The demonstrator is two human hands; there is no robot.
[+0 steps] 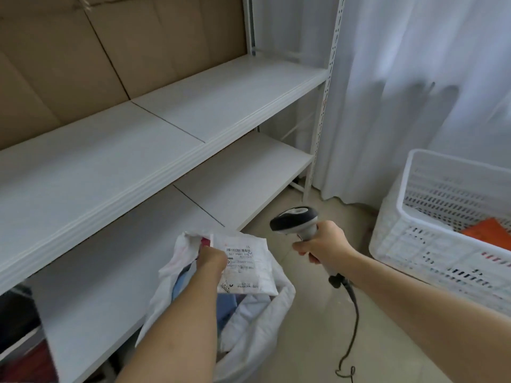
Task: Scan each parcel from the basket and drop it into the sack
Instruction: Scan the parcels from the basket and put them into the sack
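You see white flat parcel with black barcode label [243, 261] | white perforated plastic basket [431, 217] | grey-black handheld scanner [297, 220] | white fabric sack [260, 322]

Single head-worn camera, wide-angle, looking forward and steeply down from the person's own standpoint. Both forearms enter from the bottom edge, close to the lens. White shelving [171, 139] fills the left (lines bowed by the lens), basket [414, 205] at the right edge

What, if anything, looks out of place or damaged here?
Nothing stands out. The left hand holds a white parcel label-up over the open sack, the right hand grips the scanner, and the basket stands upright on the floor.
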